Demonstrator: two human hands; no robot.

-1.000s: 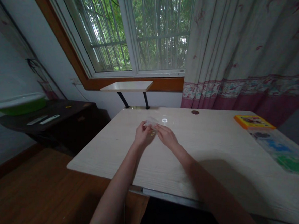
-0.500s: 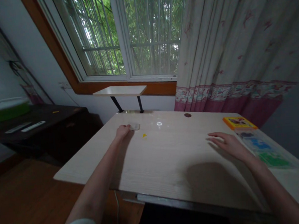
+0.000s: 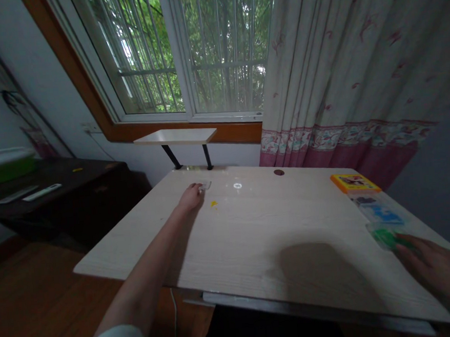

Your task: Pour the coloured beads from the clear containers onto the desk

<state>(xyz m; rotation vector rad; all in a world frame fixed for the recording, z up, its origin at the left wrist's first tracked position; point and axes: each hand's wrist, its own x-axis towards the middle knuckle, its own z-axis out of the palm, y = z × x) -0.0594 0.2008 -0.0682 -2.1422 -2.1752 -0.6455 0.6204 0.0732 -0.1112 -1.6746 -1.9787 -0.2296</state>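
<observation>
The left hand [image 3: 190, 197] lies stretched out on the far left part of the pale wooden worktop [image 3: 253, 238], its fingers closed on a small clear plastic wrapper [image 3: 205, 185] that rests on the surface at the fingertips. Just to the right of that hand, a tiny yellow piece [image 3: 213, 203] lies on the wood, apart from both hand and wrapper.

The right hand [image 3: 434, 267] is at the near right corner of the worktop, fingers spread loosely and lying on the near end of a clear plastic pack [image 3: 378, 219]; whether it grips the pack cannot be told. Its fingertips touch the green piece [image 3: 384, 238] inside the pack. Further along the same pack sits a blue piece [image 3: 380, 211], and at the far end a yellow box [image 3: 354, 182] lies flat, just beside the pack.

A small raised shelf [image 3: 175, 136] stands at the back edge of the worktop under the window. To the left, a dark side table [image 3: 56, 185] carries 2 remote controls [image 3: 41, 192] and a green basin [image 3: 1, 171]. A patterned curtain [image 3: 349, 67] hangs at the right.
</observation>
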